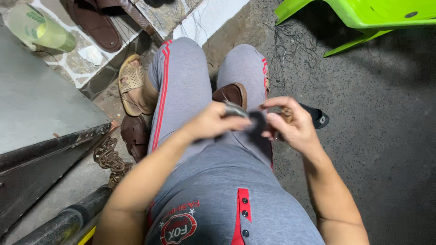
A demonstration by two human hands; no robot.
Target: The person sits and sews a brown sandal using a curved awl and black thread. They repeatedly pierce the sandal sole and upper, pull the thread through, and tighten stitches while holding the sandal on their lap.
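Note:
My left hand [210, 121] and my right hand [289, 122] meet above my lap, over grey trousers with red stripes [181, 90]. Between them they pinch a small dark, flat piece [255, 121] with a greyish end near my left fingers; it is blurred and I cannot tell what it is. My right hand also seems to cup something brownish at its fingertips. Both hands have their fingers closed on the piece.
A grey metal surface [41, 104] with a green plastic cup [41, 29] lies to the left. Sandals [131, 84], a brown slipper [97, 25], a rusty chain [109, 159] and a dark pipe [68, 218] sit on the ground. A lime plastic chair [363, 18] stands at top right. Loose thin wires [290, 59] lie on the pavement.

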